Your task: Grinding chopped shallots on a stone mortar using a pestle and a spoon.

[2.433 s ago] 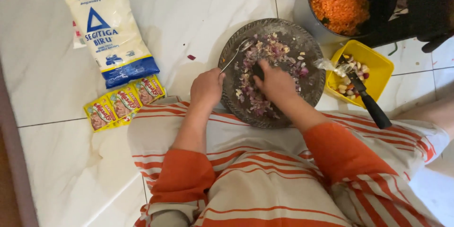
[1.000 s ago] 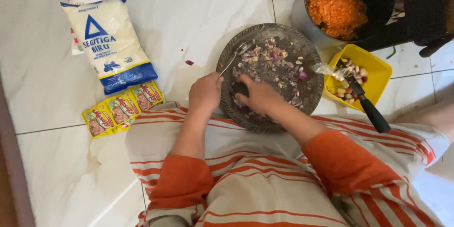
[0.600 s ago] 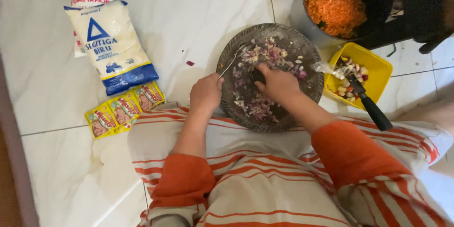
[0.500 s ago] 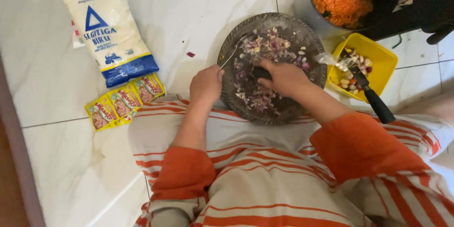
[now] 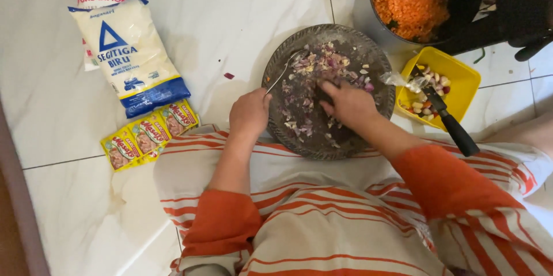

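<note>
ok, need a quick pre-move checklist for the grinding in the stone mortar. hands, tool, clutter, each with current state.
1. Right hand over the chopped shallot mix inside the stone mortar: ok.
2. Pestle in the right hand: cannot tell, only a dark shape shows under the fingers.
3. Left hand at the mortar's near rim, holding a spoon that lies into the mix: ok.
4. Mix kept inside the mortar: not ok, one red scrap lies on the tiled floor.
5. Knife resting in the yellow tub, handle sticking out toward the right arm: not ok, could be bumped.
6. Flour bag and seasoning sachets apart from the mortar: ok.
</note>
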